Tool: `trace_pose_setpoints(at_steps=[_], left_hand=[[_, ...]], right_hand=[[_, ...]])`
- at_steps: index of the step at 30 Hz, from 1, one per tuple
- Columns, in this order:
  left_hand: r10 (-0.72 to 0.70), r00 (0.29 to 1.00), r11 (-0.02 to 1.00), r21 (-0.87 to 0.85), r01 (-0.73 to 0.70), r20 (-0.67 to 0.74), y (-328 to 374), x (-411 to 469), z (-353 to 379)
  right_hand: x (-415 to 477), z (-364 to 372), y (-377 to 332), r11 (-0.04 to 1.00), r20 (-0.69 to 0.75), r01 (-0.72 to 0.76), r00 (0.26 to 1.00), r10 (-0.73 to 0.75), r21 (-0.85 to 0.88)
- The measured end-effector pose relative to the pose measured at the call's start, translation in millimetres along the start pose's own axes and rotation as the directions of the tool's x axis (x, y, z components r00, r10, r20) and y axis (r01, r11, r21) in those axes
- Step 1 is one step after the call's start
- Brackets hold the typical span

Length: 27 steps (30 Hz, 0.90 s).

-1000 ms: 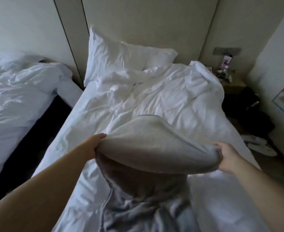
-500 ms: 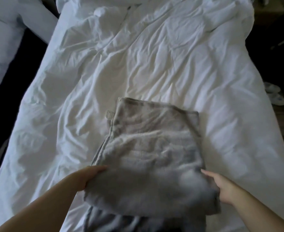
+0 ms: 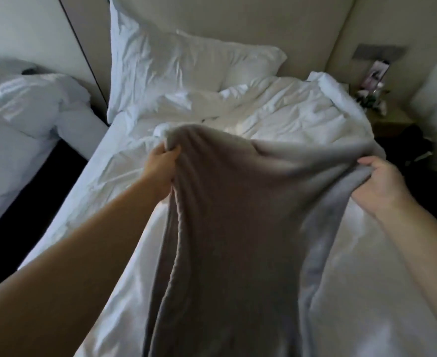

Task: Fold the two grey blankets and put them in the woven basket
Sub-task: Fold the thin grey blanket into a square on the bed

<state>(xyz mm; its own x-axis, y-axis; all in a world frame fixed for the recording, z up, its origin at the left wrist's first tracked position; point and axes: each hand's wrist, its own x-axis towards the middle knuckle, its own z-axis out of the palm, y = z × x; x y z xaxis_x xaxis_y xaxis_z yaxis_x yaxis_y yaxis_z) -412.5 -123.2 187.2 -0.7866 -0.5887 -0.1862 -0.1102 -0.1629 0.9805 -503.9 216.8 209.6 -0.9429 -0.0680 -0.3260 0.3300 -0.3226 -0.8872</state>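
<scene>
Both hands clenched on blanket (image 3: 227, 228) top edge: left hand (image 3: 162, 167) mid-frame left, right hand (image 3: 382, 182) mid-right. Blanket hangs lengthwise toward frame bottom over bed (image 3: 276, 117). Basket not visible.

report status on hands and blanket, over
Left hand and right hand each grip the top edge of the grey blanket. Blanket lifted over the white bed, hanging down. Woven basket not in view, nothing blocking.

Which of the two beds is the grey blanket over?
The bed straight ahead, with the propped pillow: left hand and right hand hold the grey blanket above it.
</scene>
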Motion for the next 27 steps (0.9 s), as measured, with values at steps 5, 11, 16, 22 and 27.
trace_pose_setpoints(at_steps=[5, 11, 16, 22, 27], left_hand=[[0.107, 0.990, 0.992, 0.076, -0.100, -0.087, 40.6, 87.3, 30.4], [-0.391, 0.914, 0.815, 0.423, 0.397, -0.105, -69.6, 132.2, -7.7], [-0.693, 0.712, 0.609, 0.440, 0.660, -0.109, -210.8, 83.0, -55.5], [-0.790, 0.612, 0.571, 0.319, 0.757, -0.037, -312.1, 4.4, -78.4], [-0.819, 0.574, 0.548, 0.284, 0.786, -0.008, -321.8, -51.2, -95.6]], right_hand=[[99.5, 33.8, -37.5, 0.996, -0.122, 0.086, 0.989, -0.083, 0.024], [156.6, -11.5, 47.4, 0.942, -0.169, -0.204, 0.972, 0.163, -0.266], [131.9, -105.2, 181.0, 0.772, -0.329, -0.561, 0.820, 0.469, -0.298], [44.4, -175.8, 279.6, 0.697, -0.387, -0.708, 0.677, 0.626, -0.112], [-33.8, -204.8, 310.5, 0.634, -0.344, -0.773, 0.601, 0.722, -0.020]])
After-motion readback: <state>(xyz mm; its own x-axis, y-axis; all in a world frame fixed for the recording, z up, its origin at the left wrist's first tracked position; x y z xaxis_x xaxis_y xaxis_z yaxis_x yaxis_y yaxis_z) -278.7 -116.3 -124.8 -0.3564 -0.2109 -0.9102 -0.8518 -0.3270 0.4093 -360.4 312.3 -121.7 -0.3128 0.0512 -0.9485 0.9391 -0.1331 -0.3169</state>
